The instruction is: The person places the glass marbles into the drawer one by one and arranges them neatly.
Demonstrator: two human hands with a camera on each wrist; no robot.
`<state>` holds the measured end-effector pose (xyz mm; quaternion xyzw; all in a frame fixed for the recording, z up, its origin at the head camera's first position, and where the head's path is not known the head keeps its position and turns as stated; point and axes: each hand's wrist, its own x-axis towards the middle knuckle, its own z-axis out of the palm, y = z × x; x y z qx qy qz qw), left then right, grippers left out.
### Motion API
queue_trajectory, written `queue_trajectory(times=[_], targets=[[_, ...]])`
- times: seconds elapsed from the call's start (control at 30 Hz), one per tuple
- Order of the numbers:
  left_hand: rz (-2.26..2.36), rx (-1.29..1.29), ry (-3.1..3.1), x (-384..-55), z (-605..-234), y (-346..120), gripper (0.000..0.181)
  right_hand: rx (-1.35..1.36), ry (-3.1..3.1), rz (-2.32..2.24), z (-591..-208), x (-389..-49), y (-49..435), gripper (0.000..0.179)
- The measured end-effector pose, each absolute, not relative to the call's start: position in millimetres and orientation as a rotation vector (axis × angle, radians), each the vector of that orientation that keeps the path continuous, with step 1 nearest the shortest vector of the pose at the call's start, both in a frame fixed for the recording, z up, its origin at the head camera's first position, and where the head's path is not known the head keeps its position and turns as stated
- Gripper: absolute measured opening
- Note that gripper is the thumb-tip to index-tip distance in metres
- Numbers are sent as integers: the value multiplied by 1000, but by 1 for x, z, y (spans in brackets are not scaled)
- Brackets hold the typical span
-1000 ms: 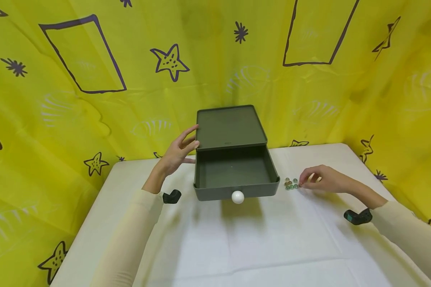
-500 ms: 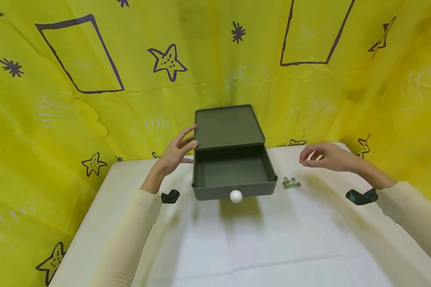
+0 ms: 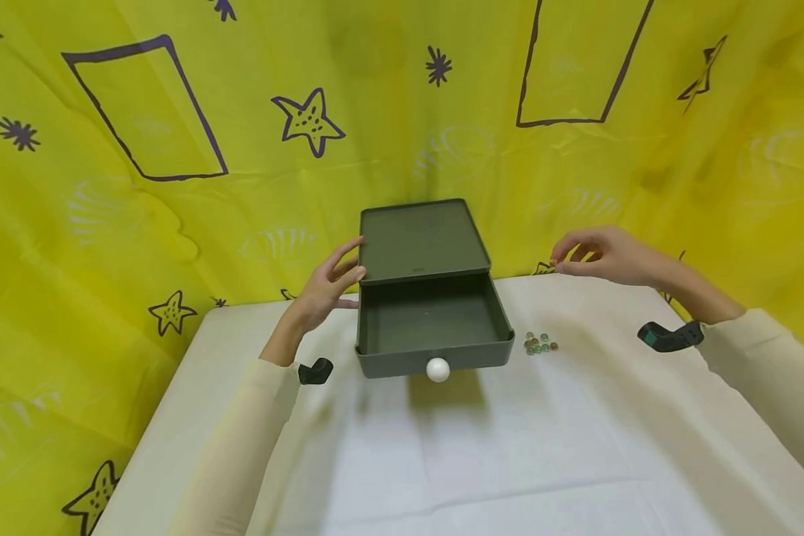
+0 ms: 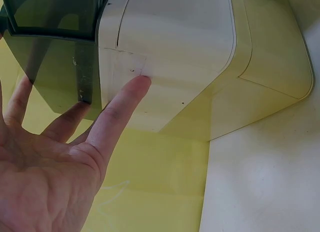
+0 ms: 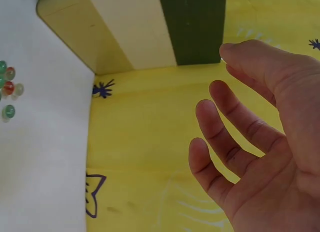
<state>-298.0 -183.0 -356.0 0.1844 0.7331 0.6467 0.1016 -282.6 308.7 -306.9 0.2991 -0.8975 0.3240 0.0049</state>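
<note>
Hands at a drawer cabinet, head view from left to right, with detail from the wrist views. The yellow curtain [image 3: 194, 257], printed with dark stars and pale shells, stands behind one white-covered table [image 3: 375, 461]. The left hand [image 3: 318, 290], one of two, lies along the cabinet's left side, its fingers spread apart; one fingertip rests on the cream tier. The cabinet [image 4: 185, 41], a single unit, shows three tiers: dark green at the top, cream in the middle, yellowish below. One matte green, rectangular drawer [image 3: 388, 363] is pulled forward at the top, bearing one round white knob [image 3: 438, 370] at the middle of its front. To its right, on the table, lies a close cluster of loose marbles [image 3: 534, 342], about eight, too crowded for a sure count; they are small, glassy and round, some green, some clear, some reddish. Farther right, raised above the cluster and well apart from it, the right hand [image 3: 613, 257] pinches one reddish marble [image 3: 554, 262] between thumb and forefinger, largely covered by the fingertips; its remaining fingers are bent and slightly parted.
</note>
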Motion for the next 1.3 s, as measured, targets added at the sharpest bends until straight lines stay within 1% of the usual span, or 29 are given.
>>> queue_trajectory(times=[0.4,0.57,0.73,1.0,1.3], targets=[[1910,542,2165,-298,-355,-184,61,946,-2773,976,-270,-285,304,15],[1915,534,2162,-298,-354,-184,61,909,-2814,926,-252,-285,301,13],[1914,536,2161,-299,-355,-183,61,932,-2809,835,-236,-285,297,10],[1916,546,2154,-297,-355,-182,62,960,-2821,778,-216,-283,288,10],[1923,537,2156,-297,-356,-183,61,1005,-2856,704,-203,-282,271,8]])
